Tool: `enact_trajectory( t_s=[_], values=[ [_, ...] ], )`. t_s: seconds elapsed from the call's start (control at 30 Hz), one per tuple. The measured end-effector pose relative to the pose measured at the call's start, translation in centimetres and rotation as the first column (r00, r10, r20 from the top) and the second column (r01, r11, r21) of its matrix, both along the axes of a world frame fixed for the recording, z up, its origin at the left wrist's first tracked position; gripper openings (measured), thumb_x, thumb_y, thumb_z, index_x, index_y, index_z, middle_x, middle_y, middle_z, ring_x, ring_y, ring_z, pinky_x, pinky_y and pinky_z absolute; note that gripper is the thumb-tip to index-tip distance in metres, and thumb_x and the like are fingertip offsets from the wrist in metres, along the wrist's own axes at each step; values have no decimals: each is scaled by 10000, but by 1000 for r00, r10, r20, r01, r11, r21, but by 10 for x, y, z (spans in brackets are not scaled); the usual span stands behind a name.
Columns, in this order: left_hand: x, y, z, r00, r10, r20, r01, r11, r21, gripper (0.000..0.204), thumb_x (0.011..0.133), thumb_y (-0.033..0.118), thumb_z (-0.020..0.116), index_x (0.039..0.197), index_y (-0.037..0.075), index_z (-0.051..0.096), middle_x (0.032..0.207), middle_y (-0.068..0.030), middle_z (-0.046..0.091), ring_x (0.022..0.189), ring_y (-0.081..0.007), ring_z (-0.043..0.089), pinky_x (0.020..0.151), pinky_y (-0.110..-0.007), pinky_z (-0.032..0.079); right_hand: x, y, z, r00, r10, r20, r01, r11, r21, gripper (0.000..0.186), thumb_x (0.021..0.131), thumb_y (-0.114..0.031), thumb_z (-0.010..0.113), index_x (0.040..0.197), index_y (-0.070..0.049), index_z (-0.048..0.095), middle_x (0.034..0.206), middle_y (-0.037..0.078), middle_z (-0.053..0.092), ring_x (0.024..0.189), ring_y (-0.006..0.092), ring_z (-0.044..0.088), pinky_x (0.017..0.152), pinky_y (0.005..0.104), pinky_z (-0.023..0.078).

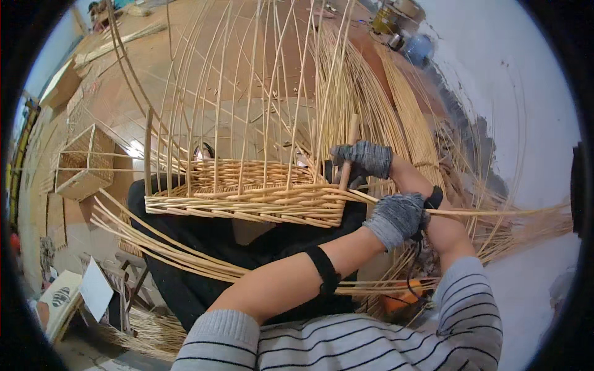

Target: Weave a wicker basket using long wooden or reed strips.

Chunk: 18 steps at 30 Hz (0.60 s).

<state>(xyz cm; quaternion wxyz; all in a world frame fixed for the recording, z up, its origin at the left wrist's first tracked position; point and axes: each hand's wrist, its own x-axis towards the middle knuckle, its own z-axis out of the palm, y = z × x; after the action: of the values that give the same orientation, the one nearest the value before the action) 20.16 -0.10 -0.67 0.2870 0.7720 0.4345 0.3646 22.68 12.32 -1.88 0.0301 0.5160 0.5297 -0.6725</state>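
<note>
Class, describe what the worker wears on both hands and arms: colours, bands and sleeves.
The left hand and right hand wear grey knitted gloves. One black band circles the left forearm; another crosses the right forearm near the wrist. The light grey sleeves have thin dark stripes and leave the forearms bare.

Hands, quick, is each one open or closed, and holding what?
Left hand: closed, holding a wicker strand.
Right hand: closed around the thick stake.
</note>
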Motion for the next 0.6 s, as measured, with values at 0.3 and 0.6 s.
enact_trajectory(
  t_s=[0.3,0.6],
  values=[
    [-177,-39,-74,257,714,651,23,669,-743,87,852,177,541,800,112,515,659,-27,531,614,-171,580,484,-269,472,9,-5,3,970,217,-105,-206,973,104,391,774,-434,631,847,-54,581,731,45,622,669,155,592,561,284,489],
    [-232,71,51,951,301,72,-232,847,-478,166,833,194,602,814,66,498,712,-59,532,630,-158,528,522,-281,420,-6,-55,-47,953,-162,258,-140,518,844,377,732,-361,647,850,-9,589,755,185,586,738,317,572,705,403,466]
  ],
)
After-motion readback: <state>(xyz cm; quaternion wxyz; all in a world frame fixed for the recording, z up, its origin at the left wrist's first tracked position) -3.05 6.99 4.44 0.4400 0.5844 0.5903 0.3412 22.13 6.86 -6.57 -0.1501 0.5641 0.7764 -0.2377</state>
